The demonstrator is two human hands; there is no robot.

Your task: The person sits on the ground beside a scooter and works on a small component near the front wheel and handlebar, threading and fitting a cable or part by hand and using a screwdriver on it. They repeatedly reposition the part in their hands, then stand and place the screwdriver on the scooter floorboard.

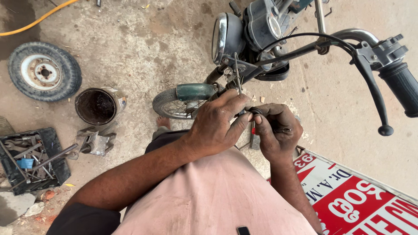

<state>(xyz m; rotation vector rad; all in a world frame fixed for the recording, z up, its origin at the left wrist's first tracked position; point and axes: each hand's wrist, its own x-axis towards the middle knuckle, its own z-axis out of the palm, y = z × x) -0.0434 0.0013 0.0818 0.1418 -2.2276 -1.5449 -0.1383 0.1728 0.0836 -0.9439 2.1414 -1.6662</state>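
Left hand [217, 126]: closed, pinching thin cable [237, 74] below headlamp [226, 35]. Right hand [276, 132]: closed around small dark cable end [256, 112], fingertips touching left thumb. Best handled with steady pinch, cable kept taut, straight. Handlebar lever [374, 91] well apart, tool tray [32, 159] on floor.

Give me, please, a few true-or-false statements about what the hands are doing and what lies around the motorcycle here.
1. Both hands meet over a thin cable in front of the motorcycle's headlight. True.
2. The left hand rests on the handlebar grip. False: the handlebar grip is untouched; the left hand pinches the cable beside the right hand.
3. A loose wheel lies flat on the concrete floor. True.
4. The dark bucket stands on the red and white signboard. False: it stands on the floor, far from the signboard.
5. A black tray of tools sits beside the person. True.
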